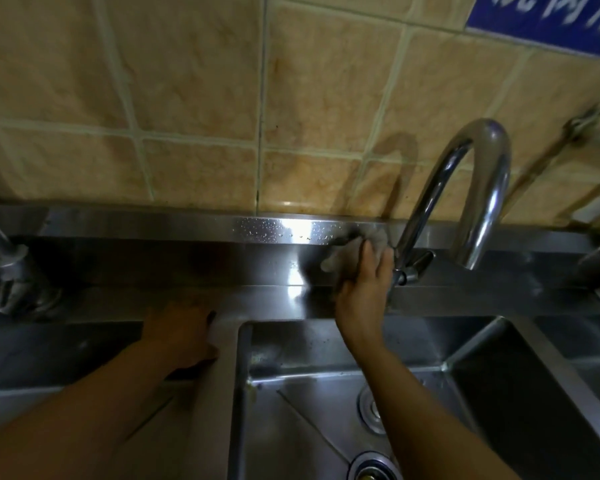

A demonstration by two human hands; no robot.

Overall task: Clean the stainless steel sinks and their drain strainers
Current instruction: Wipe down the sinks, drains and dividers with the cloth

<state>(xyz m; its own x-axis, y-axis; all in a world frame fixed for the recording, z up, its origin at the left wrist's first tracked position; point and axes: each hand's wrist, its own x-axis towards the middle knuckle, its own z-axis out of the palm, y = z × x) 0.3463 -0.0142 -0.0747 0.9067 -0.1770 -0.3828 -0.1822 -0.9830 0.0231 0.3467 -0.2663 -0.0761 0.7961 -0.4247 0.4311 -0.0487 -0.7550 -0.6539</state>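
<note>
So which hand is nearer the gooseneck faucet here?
Right. The right hand presses a grey cloth on the backsplash just beside the gooseneck faucet base. The left hand rests on the divider between sinks, well off to the faucet's left.

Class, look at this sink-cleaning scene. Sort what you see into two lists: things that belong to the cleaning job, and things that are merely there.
Belongs to the job:
- cloth, held in the right hand against the steel back panel
- middle sink and its drain strainer
- left hand, resting on the sink divider

Merely there:
- curved tap
- tiled wall
- blue sign
</note>
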